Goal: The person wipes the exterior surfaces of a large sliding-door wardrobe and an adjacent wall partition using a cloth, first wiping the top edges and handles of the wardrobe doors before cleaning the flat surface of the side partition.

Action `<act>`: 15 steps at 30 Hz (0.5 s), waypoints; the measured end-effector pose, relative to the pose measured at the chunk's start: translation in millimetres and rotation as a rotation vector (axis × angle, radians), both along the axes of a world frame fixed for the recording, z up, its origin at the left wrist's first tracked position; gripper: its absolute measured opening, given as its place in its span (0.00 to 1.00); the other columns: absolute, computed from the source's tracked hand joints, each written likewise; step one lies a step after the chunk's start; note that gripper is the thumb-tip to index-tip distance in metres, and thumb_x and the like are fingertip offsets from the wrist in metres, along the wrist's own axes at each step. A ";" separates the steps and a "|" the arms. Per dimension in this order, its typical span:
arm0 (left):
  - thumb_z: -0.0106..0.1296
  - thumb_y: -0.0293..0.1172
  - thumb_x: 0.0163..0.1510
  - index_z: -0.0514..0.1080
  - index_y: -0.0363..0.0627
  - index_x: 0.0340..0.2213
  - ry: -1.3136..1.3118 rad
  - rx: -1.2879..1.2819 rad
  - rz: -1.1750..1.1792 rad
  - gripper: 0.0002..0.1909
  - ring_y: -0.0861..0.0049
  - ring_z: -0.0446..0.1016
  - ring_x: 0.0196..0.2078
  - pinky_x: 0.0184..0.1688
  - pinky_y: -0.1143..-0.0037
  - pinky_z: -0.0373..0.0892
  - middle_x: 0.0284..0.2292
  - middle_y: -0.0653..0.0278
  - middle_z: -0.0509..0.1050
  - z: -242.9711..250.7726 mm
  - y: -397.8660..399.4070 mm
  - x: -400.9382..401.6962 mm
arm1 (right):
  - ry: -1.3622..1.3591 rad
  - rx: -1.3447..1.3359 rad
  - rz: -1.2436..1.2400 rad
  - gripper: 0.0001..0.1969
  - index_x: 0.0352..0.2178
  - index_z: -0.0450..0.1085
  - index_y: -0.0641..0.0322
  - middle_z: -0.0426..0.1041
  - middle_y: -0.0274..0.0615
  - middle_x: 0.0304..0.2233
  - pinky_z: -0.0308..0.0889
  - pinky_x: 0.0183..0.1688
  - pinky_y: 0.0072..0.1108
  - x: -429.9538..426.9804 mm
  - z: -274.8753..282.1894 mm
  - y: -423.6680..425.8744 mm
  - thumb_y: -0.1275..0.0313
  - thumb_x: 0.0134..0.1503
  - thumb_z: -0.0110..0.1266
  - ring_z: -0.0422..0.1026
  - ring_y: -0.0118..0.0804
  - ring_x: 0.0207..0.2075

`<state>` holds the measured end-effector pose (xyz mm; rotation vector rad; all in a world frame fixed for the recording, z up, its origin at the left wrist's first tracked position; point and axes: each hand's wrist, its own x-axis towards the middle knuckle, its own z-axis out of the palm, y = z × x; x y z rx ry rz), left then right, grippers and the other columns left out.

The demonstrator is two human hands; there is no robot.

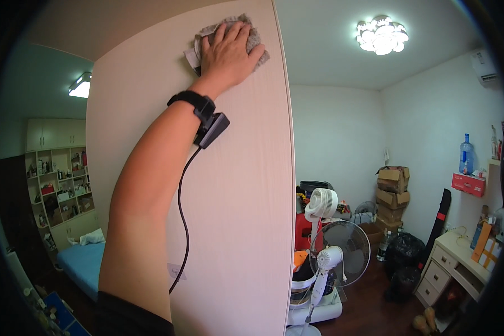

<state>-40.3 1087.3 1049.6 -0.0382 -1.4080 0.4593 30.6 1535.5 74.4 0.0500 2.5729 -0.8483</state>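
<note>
My left hand (229,56) is raised high with its fingers spread. It presses a grey fluffy cloth (254,40) flat against a tall, pale wood-grain panel (239,189), near its top right corner. Part of the cloth is hidden under the palm, while its rumpled edges stick out around the fingers. On the left wrist sits a black strap (193,101) bearing a small black device (212,130), from which a black cable (179,189) hangs down. My right hand is out of view.
A white pedestal fan (329,256) stands right of the panel's edge, before stored goods. Farther back are stacked cardboard boxes (392,180) and black bags (403,252). At right is a white desk (441,256); at left, a blue bed (80,256) and shelves (61,168).
</note>
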 end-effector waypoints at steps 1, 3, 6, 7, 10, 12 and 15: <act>0.40 0.60 0.63 0.58 0.50 0.66 -0.047 -0.022 -0.007 0.38 0.60 0.48 0.72 0.69 0.50 0.45 0.68 0.64 0.56 -12.0 4.0 1.3 | 0.002 -0.001 -0.013 0.15 0.32 0.78 0.67 0.80 0.53 0.31 0.73 0.37 0.38 0.2 0.1 2.8 0.63 0.57 0.59 0.79 0.51 0.33; 0.40 0.60 0.63 0.58 0.49 0.66 -0.094 -0.044 -0.004 0.38 0.60 0.47 0.72 0.69 0.51 0.45 0.68 0.64 0.56 -34.5 5.2 6.0 | 0.001 0.003 -0.016 0.15 0.32 0.78 0.67 0.80 0.52 0.31 0.74 0.37 0.38 2.8 -0.9 5.3 0.63 0.57 0.59 0.79 0.51 0.33; 0.39 0.63 0.63 0.55 0.45 0.67 -0.120 -0.133 -0.010 0.42 0.60 0.46 0.73 0.69 0.51 0.45 0.69 0.61 0.53 -43.9 0.0 3.5 | 0.002 0.013 -0.024 0.14 0.32 0.78 0.67 0.80 0.52 0.31 0.74 0.36 0.38 3.5 -1.3 6.7 0.63 0.57 0.59 0.79 0.51 0.32; 0.39 0.63 0.63 0.55 0.45 0.67 -0.116 -0.129 -0.006 0.42 0.60 0.46 0.73 0.69 0.51 0.45 0.69 0.61 0.53 -36.4 -2.1 4.7 | 0.005 0.015 -0.025 0.14 0.32 0.78 0.67 0.80 0.52 0.31 0.74 0.36 0.38 4.3 -1.2 7.5 0.63 0.57 0.59 0.79 0.51 0.32; 0.38 0.66 0.62 0.53 0.46 0.68 -0.070 -0.064 0.024 0.44 0.61 0.45 0.73 0.71 0.53 0.43 0.70 0.59 0.50 -5.7 -11.1 6.0 | 0.015 0.022 -0.032 0.14 0.32 0.78 0.67 0.80 0.52 0.31 0.74 0.36 0.38 5.4 -0.5 6.8 0.63 0.57 0.59 0.79 0.51 0.32; 0.37 0.67 0.62 0.53 0.47 0.68 -0.050 -0.031 0.036 0.44 0.61 0.45 0.73 0.71 0.54 0.43 0.70 0.59 0.50 11.1 -23.4 11.0 | 0.027 0.024 -0.034 0.14 0.32 0.78 0.67 0.80 0.51 0.31 0.74 0.35 0.38 6.5 -2.3 3.4 0.63 0.57 0.59 0.79 0.51 0.31; 0.35 0.68 0.62 0.52 0.48 0.68 -0.033 0.002 0.025 0.45 0.61 0.45 0.73 0.71 0.55 0.41 0.70 0.60 0.50 13.5 -29.9 8.8 | 0.056 0.030 -0.045 0.14 0.32 0.78 0.67 0.80 0.51 0.31 0.74 0.35 0.38 9.6 -7.4 -0.5 0.63 0.57 0.59 0.79 0.50 0.31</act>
